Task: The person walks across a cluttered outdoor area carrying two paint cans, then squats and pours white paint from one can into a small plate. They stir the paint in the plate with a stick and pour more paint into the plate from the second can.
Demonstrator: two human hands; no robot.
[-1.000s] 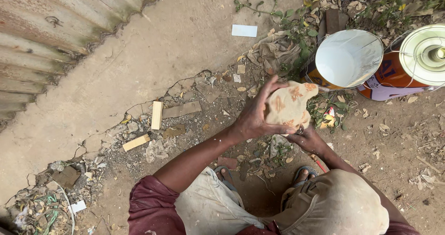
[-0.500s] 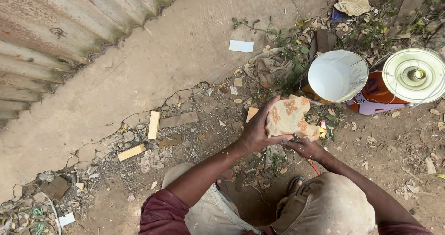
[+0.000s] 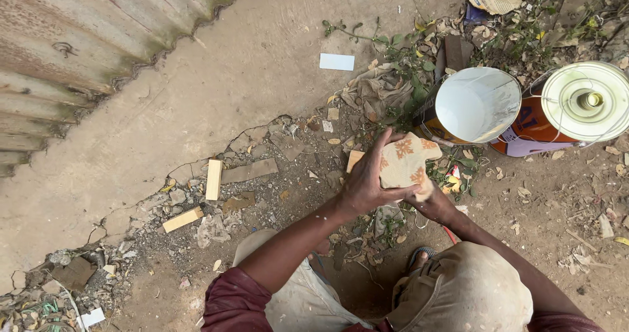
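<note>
Far left there's a rusty corrugated sheet (image 3: 59, 63) running along the edge of a concrete slab (image 3: 216, 89), and the slab's lower edge is all cracked and crumbling. A few small wood offcuts (image 3: 213, 178) lie in the rubble there, one upright-ish, one flatter down by the dirt. A white card (image 3: 337, 61) sits on the slab further up.

Middle of the shot: the left hand (image 3: 367, 181) is wrapped around the left side of a tile piece (image 3: 405, 161), beige with orange leaf prints, thumb over the top edge and fingers curled onto its face. The right hand (image 3: 434, 202) is underneath at the lower right corner, mostly hidden by the tile, closed on it from below as far as I can tell. So the tile's held up off the ground between both hands, just in front of the knees.

To the right, an open white-lined bucket (image 3: 477, 104) sits just beside the tile, and next to it an orange can with a white lid (image 3: 585, 100). Weeds and litter behind those.
</note>
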